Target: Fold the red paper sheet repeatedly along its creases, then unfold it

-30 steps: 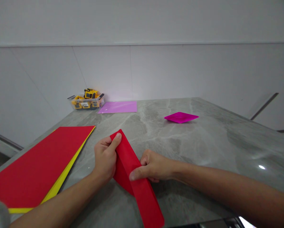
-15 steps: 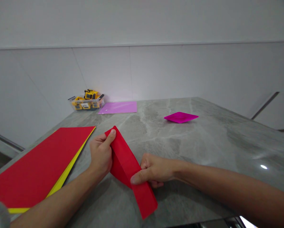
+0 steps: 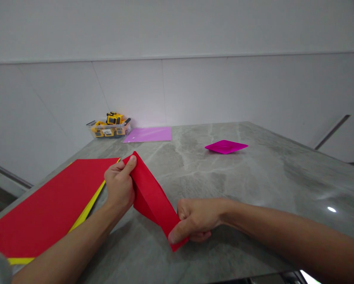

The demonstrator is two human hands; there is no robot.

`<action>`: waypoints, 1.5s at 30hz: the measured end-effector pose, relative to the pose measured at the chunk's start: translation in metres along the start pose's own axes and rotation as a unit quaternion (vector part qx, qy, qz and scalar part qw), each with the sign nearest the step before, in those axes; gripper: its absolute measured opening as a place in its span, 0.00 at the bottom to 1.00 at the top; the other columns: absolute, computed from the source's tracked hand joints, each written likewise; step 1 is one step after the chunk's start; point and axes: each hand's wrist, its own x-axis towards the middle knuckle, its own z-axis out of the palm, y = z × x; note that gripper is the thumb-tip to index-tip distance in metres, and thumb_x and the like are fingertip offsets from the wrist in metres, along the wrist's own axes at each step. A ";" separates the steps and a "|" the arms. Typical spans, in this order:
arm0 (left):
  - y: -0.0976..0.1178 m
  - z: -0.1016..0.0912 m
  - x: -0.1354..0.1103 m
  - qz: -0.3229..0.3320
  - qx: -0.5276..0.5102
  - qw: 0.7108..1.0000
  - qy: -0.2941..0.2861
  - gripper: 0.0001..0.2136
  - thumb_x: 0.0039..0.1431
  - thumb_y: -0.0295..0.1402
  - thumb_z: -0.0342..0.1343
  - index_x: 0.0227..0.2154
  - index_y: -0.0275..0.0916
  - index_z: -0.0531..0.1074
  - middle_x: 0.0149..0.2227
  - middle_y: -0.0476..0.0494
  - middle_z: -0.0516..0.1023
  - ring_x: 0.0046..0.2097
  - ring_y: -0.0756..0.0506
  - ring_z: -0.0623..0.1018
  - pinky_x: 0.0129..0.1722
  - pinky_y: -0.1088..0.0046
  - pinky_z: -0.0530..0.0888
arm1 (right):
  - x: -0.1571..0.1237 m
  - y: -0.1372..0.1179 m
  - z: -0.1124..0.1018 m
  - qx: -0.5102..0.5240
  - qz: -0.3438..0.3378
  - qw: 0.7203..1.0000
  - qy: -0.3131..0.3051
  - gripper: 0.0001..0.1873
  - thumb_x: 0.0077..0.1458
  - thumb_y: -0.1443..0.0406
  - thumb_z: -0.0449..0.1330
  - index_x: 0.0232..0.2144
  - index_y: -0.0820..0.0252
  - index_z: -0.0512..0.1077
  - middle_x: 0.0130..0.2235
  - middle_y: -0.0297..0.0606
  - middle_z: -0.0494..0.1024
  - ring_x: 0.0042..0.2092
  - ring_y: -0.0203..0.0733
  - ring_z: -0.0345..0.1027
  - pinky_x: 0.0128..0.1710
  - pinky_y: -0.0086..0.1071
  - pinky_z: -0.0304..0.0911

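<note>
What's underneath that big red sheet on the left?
Yellow paper peeks out along the right and near edges of the red sheet. The rest beneath is covered, so I can't tell how many sheets there are. The left forearm also hides part.

Pale wall is being crossed by a long horizontal line | grey veined tabletop is being lit | bright spot of light is being reflected, right

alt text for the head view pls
Left hand and right hand grip opposite ends of folded red paper above a marbled table. On it: red and yellow sheets, folded magenta paper, a lilac sheet, a clear tub of yellow toy vehicles.
</note>
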 end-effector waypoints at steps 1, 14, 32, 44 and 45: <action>0.004 -0.001 0.005 0.008 -0.002 1.000 0.016 0.10 0.44 0.31 0.67 0.17 0.35 0.71 0.18 0.52 0.75 0.19 0.52 0.72 0.21 0.77 0.70 | -0.002 0.000 0.000 -0.021 0.005 1.000 -0.018 0.30 0.56 0.60 0.65 0.08 0.62 0.59 0.08 0.24 0.59 0.11 0.23 0.50 0.11 0.20 0.45; -0.010 0.002 -0.025 -0.150 0.140 0.956 -0.211 0.17 0.48 0.44 0.66 0.18 0.36 0.72 0.14 0.50 0.71 0.15 0.51 0.67 0.14 0.79 0.63 | 0.016 0.028 -0.047 0.022 -0.219 0.959 0.180 0.40 0.53 0.34 0.49 0.09 0.59 0.57 0.09 0.25 0.53 0.13 0.27 0.44 0.14 0.27 0.39; -0.018 0.004 -0.039 -0.057 0.213 0.966 -0.135 0.18 0.53 0.43 0.60 0.15 0.37 0.68 0.15 0.50 0.70 0.17 0.51 0.67 0.16 0.78 0.61 | 0.024 0.014 -0.011 -0.030 -0.114 0.979 0.165 0.33 0.59 0.48 0.58 0.10 0.61 0.62 0.10 0.28 0.61 0.13 0.27 0.52 0.13 0.23 0.47; -0.004 0.004 -0.015 -0.069 0.117 0.989 -0.058 0.13 0.44 0.40 0.65 0.16 0.37 0.72 0.12 0.52 0.69 0.14 0.50 0.66 0.14 0.76 0.64 | 0.017 0.016 -0.004 -0.004 -0.097 0.989 0.115 0.30 0.61 0.51 0.57 0.12 0.62 0.63 0.11 0.27 0.60 0.14 0.27 0.52 0.13 0.23 0.46; -0.003 0.003 -0.011 -0.063 0.113 0.990 -0.049 0.13 0.44 0.40 0.65 0.16 0.37 0.72 0.12 0.52 0.69 0.14 0.51 0.66 0.15 0.76 0.64 | 0.016 0.015 -0.003 -0.011 -0.093 0.989 0.116 0.30 0.61 0.52 0.57 0.12 0.62 0.62 0.11 0.27 0.60 0.14 0.27 0.51 0.13 0.23 0.46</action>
